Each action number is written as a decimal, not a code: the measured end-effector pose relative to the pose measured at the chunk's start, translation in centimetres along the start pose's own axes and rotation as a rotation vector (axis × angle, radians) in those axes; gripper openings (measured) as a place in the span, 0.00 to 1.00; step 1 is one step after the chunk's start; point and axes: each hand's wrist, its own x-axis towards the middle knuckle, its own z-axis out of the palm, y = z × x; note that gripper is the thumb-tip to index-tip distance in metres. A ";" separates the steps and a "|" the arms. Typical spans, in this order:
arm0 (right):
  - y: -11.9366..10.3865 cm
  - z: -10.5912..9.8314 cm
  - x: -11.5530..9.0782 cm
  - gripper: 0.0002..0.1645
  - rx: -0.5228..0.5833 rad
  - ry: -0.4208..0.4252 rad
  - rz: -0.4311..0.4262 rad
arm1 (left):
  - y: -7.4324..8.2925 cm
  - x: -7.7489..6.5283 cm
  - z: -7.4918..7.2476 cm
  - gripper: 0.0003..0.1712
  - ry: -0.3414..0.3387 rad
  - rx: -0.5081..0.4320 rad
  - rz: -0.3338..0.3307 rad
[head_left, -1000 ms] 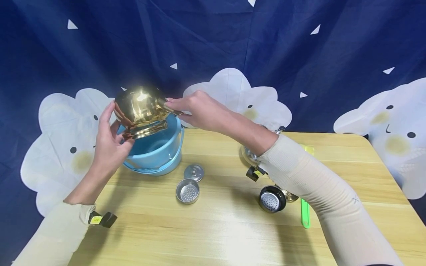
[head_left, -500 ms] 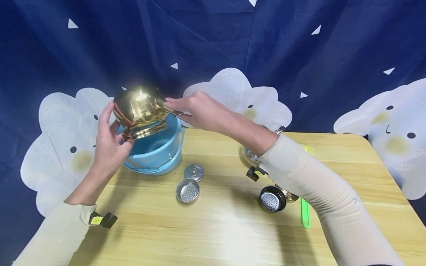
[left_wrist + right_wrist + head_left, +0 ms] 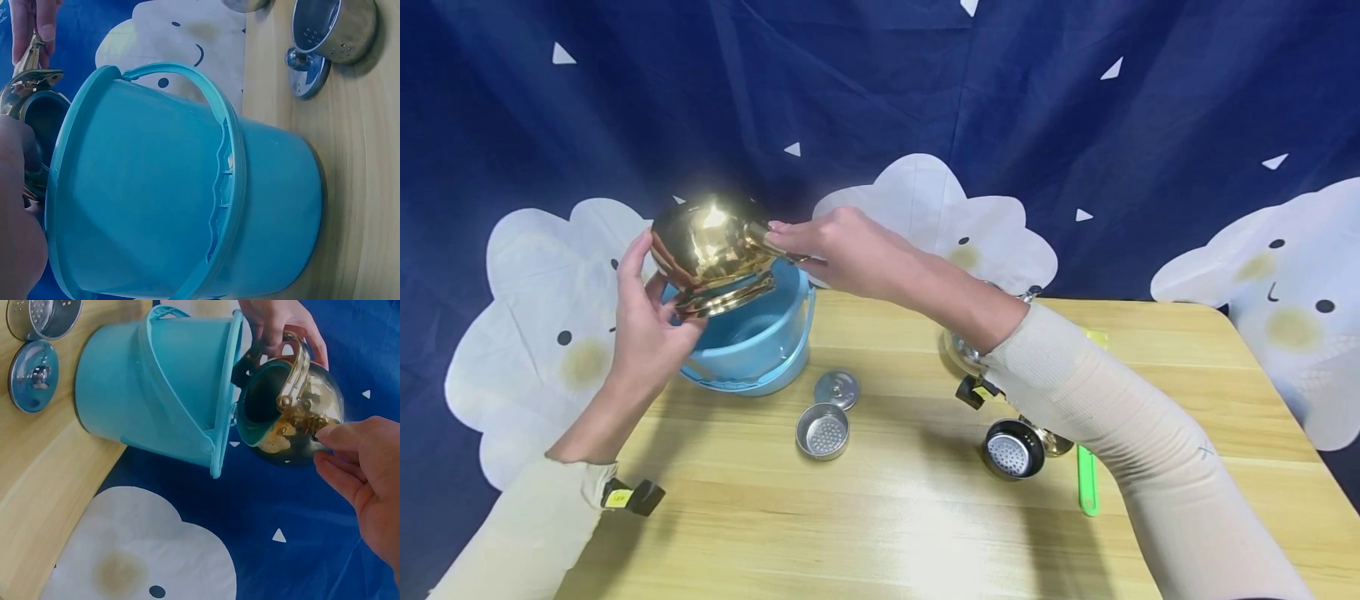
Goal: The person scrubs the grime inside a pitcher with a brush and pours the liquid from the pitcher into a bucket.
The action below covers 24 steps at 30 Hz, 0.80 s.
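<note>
A shiny gold teapot (image 3: 711,237) is tipped mouth-down over the light blue bucket (image 3: 747,362) at the table's back left. My left hand (image 3: 651,325) holds it by the body and near the rim. My right hand (image 3: 842,246) pinches its spout between thumb and fingers. In the right wrist view, the teapot (image 3: 325,394) shows its open mouth turned toward the bucket (image 3: 125,381), with the gold handle (image 3: 297,375) across that mouth. No liquid shows coming out.
A perforated metal strainer (image 3: 823,433) and a round lid (image 3: 837,388) lie before the bucket. Farther right are a darker strainer (image 3: 1013,450), a gold item (image 3: 1056,442), a green handle (image 3: 1087,483) and a metal pot (image 3: 962,354), partly hidden by my right arm.
The teapot and both hands have shifted very slightly left over the bucket. My grip looks the same, and the things on the table have stayed put.
</note>
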 end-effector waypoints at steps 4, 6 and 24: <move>-0.1 0.0 0.0 0.25 -0.019 -0.001 -0.015 | 0.0 -0.1 0.1 0.65 0.008 -0.001 0.008; -0.2 -0.1 0.1 0.24 -0.027 -0.003 -0.019 | 0.0 -0.1 0.1 0.65 0.009 0.012 0.011; -0.8 -0.3 0.2 0.25 -0.086 -0.059 -0.019 | -0.2 -0.2 0.0 0.66 0.041 0.037 0.090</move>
